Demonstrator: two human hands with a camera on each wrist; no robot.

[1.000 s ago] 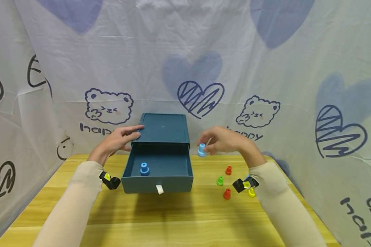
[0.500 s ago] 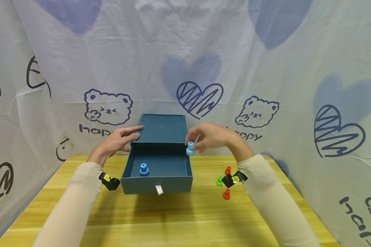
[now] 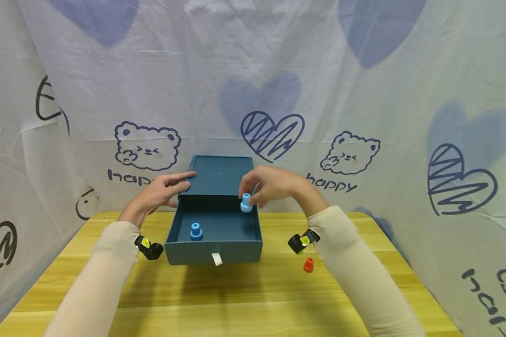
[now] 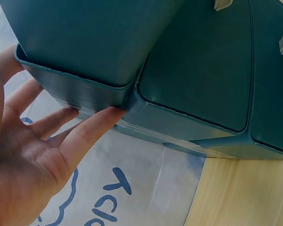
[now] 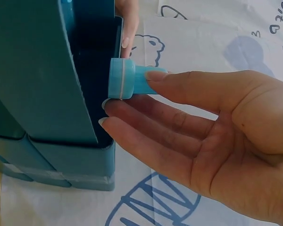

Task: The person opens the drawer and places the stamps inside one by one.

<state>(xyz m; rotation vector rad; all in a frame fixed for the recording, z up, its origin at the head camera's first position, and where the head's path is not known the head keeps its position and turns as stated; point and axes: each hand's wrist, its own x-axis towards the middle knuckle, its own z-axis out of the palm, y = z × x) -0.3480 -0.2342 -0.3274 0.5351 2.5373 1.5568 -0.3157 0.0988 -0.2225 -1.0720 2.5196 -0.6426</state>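
Observation:
My right hand pinches a light blue plastic peg with a wide round base and narrower stem. It is held base down over the right side of an open drawer. In the right wrist view, the thumb presses the peg's stem. Another blue peg stands upright inside the drawer at front left. My left hand rests with extended fingers on the left side and top of the dark teal drawer cabinet. The left wrist view shows those fingers along the cabinet's side.
A red peg stands on the wooden table right of the drawer; a green one is mostly hidden behind the right wrist camera. The drawer's white pull tab faces forward. A printed cloth hangs behind.
My right hand has moved left with the light blue peg, from beside the cabinet to over the drawer. Its forearm now hides more of the loose pegs. The left hand has stayed put.

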